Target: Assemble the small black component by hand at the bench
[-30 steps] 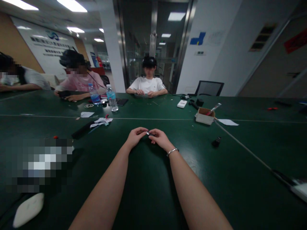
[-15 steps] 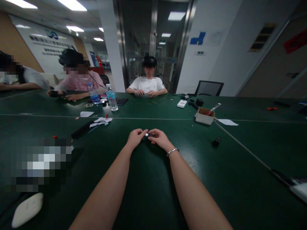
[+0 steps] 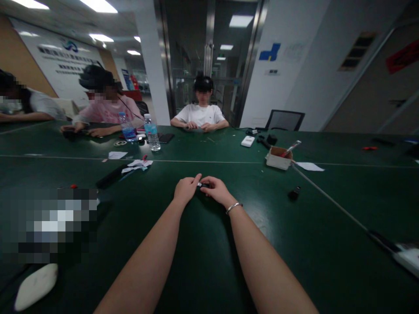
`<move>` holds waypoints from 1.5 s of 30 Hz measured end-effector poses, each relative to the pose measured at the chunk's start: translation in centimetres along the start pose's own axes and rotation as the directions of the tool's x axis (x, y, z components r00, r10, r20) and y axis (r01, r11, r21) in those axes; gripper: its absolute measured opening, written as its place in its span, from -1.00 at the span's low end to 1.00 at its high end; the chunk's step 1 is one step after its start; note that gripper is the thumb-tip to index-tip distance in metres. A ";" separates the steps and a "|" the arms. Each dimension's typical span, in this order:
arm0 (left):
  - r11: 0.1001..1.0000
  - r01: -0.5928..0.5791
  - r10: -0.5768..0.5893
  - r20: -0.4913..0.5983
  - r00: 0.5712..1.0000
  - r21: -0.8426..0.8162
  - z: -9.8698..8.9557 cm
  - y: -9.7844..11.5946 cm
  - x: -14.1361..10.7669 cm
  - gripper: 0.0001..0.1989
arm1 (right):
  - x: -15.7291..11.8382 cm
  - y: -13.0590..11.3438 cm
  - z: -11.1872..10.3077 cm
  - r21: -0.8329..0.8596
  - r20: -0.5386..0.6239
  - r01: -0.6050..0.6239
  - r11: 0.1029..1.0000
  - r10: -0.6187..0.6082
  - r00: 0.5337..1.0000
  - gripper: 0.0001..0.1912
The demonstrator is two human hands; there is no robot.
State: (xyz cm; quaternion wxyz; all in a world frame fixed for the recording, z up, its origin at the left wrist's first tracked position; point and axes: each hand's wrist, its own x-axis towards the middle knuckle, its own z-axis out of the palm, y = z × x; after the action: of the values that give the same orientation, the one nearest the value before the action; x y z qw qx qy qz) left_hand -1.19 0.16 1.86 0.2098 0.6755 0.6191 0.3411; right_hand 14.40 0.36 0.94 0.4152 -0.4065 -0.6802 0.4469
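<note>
Between my hands, just over the dark green table (image 3: 206, 244), is a small black piece with a silver end (image 3: 203, 185), too small to name. My right hand (image 3: 218, 190) pinches its black part between thumb and fingertips. My left hand (image 3: 186, 190) is closed at the silver end, its thumb pointing up and its fingertips partly hidden. A silver bracelet (image 3: 234, 207) circles my right wrist.
Two water bottles (image 3: 152, 134) stand back left, near crumpled papers (image 3: 139, 165). A small open box (image 3: 279, 158) and a black object (image 3: 294, 193) are to the right. A white mouse-shaped object (image 3: 36, 285) lies near left. A person (image 3: 203, 114) sits opposite; two more sit left.
My left thumb has lifted slightly off the silver end. Both hands stay in nearly the same place. At the left, a seated person's hand with a dark object has shifted a little.
</note>
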 end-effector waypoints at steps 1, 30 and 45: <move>1.000 0.010 -0.010 0.004 1.000 -0.022 0.0 -0.1 0.1 -0.37 | 0.0 0.1 0.0 0.015 0.004 -0.003 1.000 0.002 1.000 -0.77; 0.834 -0.129 0.172 0.031 0.985 -0.537 0.7 -1.6 0.8 -0.71 | 0.5 0.9 0.5 -0.204 -0.122 -0.024 0.979 -0.001 0.993 -0.76; 0.790 -0.118 0.206 0.080 0.975 -0.601 0.4 -1.8 0.7 -0.64 | 0.8 1.8 0.6 -0.141 -0.136 -0.021 0.990 0.001 0.991 -0.76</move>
State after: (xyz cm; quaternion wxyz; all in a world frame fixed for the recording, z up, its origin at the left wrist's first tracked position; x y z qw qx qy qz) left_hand -2.16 1.21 0.50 0.4234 0.6489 0.4049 0.4855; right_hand 13.87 1.36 -0.74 0.4279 -0.4682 -0.6783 0.3710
